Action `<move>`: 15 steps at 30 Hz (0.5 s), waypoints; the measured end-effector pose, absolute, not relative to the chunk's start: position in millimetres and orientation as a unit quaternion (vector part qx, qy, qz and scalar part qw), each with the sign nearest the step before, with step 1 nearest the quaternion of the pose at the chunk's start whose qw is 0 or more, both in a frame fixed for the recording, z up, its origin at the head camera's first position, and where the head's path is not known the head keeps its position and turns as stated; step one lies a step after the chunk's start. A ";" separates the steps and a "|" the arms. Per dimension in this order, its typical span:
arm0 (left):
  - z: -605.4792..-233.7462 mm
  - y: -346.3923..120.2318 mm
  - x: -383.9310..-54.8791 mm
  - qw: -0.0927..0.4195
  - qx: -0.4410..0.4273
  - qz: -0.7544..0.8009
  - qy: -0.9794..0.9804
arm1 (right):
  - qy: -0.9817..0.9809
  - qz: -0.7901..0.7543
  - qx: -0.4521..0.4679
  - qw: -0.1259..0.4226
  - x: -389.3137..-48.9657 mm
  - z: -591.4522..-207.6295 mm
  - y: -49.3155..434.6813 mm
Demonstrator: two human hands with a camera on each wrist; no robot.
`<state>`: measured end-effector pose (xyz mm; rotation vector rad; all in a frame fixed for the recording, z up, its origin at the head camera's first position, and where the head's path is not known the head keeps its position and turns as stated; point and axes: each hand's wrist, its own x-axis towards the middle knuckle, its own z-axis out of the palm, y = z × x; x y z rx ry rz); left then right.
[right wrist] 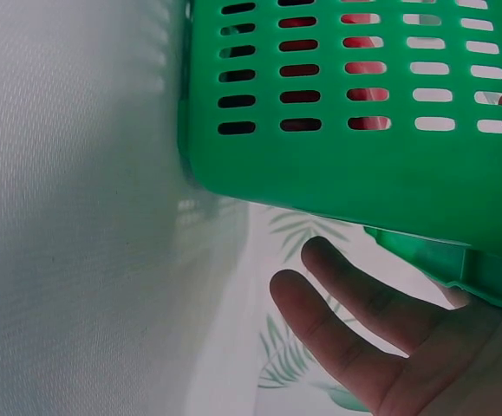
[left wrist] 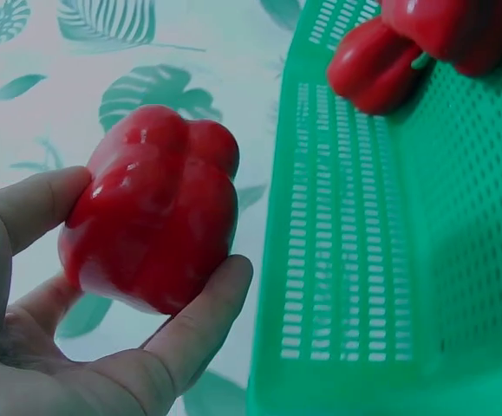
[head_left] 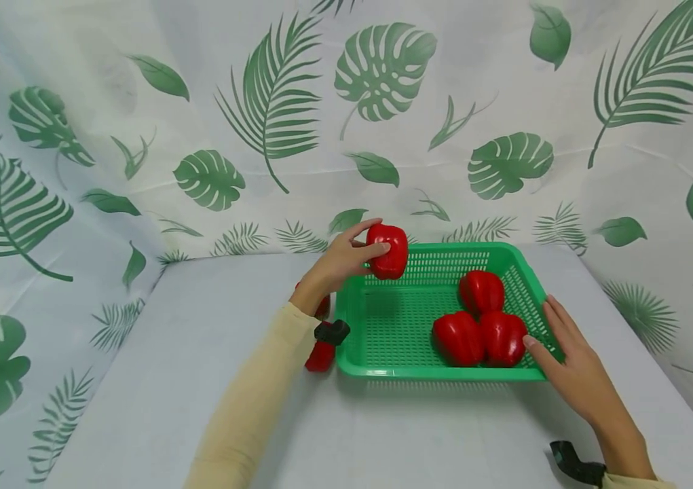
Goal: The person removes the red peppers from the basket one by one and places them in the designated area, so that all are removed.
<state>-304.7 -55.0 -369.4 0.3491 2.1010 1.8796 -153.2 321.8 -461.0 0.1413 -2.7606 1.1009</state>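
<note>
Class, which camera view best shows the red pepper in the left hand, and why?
The left wrist view: the held pepper appears large there, its lobes clear. The head view shows it smaller, partly covered by the left hand. The right wrist view shows only unidentifiable red patches through slots in the basket.

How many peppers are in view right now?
6 peppers: one in the left hand, three in the basket, two left of it, partly covered by the left arm, which may hide more.
</note>
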 end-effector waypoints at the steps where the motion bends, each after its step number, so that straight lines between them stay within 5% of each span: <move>1: -369.6 -59.4 -304.4 0.145 0.120 0.654 0.733 | -0.925 0.368 0.048 0.084 -153.1 -461.1 322.1; 15: -365.9 -124.3 -294.2 0.073 0.081 0.648 0.754 | -0.929 0.359 0.041 0.080 -153.8 -462.6 321.3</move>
